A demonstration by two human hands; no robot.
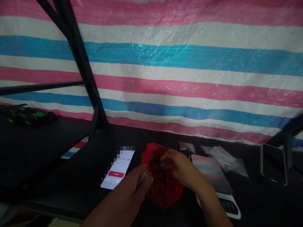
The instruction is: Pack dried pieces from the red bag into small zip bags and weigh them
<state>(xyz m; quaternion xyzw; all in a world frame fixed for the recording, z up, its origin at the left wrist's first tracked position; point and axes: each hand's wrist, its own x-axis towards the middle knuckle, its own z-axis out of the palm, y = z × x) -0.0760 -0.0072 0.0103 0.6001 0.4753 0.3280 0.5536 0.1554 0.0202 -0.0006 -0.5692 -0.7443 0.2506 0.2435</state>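
A red plastic bag (174,190) lies open on the dark table between my hands. Inside it is a heap of small brownish pieces (156,165), too small and dim to name. My left hand (139,184) is at the bag's left side, its thumb and fingers closed on a small clear plastic bag (143,174). From the right, my right hand (178,162) reaches over the red bag's opening. Its fingers are bent together at the heap, and a bit of clear plastic shows near them. What those fingers hold is hidden.
Left of the bag lies a lit phone (118,168) showing a timer. To the right are a phone-like slab with a camera block (211,173), clear bags (224,159), a small filled packet (186,147) and a pale-rimmed frame (273,164). A black metal post (82,63) rises at left.
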